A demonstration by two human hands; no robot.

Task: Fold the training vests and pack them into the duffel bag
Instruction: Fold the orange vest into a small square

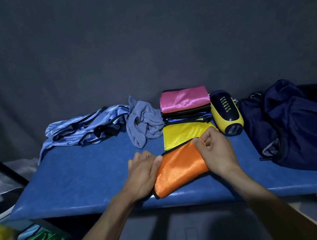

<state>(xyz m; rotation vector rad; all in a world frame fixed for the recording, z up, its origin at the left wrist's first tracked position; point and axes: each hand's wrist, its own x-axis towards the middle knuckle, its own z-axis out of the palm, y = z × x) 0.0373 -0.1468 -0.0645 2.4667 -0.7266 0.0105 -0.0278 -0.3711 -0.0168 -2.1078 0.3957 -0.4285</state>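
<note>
On the blue table (82, 175), the folded orange vest (180, 169) lay near the front edge, at six o'clock from the yellow vest (183, 134). The left hand (144, 173) lay flat-fingered against its left edge; the right hand (216, 150) pinched its far corner. The navy duffel bag (302, 126) slumped at three o'clock.

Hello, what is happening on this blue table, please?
A person is folding an orange vest on the blue table. The left hand rests flat against its left edge; the right hand pinches its far corner. A folded yellow vest and a pink-topped stack lie behind; unfolded light blue vests wait. The duffel bag sits at right.
</note>
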